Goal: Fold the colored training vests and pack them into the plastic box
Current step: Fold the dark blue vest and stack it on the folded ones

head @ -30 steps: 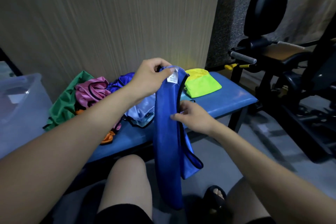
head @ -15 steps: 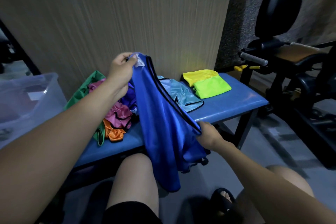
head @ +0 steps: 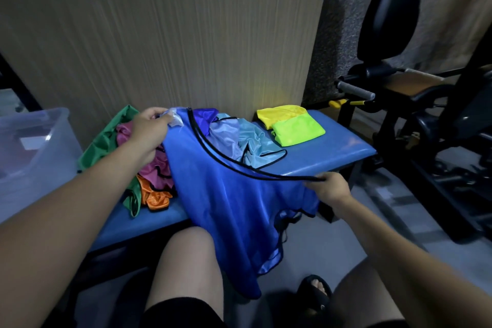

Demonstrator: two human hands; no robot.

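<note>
A blue training vest (head: pixel 234 205) with black trim hangs stretched between my hands over the front edge of the blue bench (head: pixel 332 152). My left hand (head: pixel 150 129) pinches its top corner by the white label. My right hand (head: pixel 330 189) pinches its black-trimmed edge lower right. Behind it lies a heap of loose vests: green (head: pixel 106 138), pink (head: pixel 157 168), orange (head: pixel 154 197), purple (head: pixel 203 117) and light blue (head: pixel 253 144). Two folded vests, yellow (head: pixel 279 113) and lime (head: pixel 298 130), sit at the bench's right end. The clear plastic box (head: pixel 34 152) stands at the left.
A cardboard sheet (head: pixel 159 42) stands upright behind the bench. Black gym equipment (head: pixel 426 104) with a padded seat fills the right side. My bare knees and a sandalled foot (head: pixel 315 293) are below, above the grey floor.
My hands have pulled apart, left hand going left and down, right hand going right, spreading the blue vest wide from a narrow hanging strip. The camera view shifted slightly.
</note>
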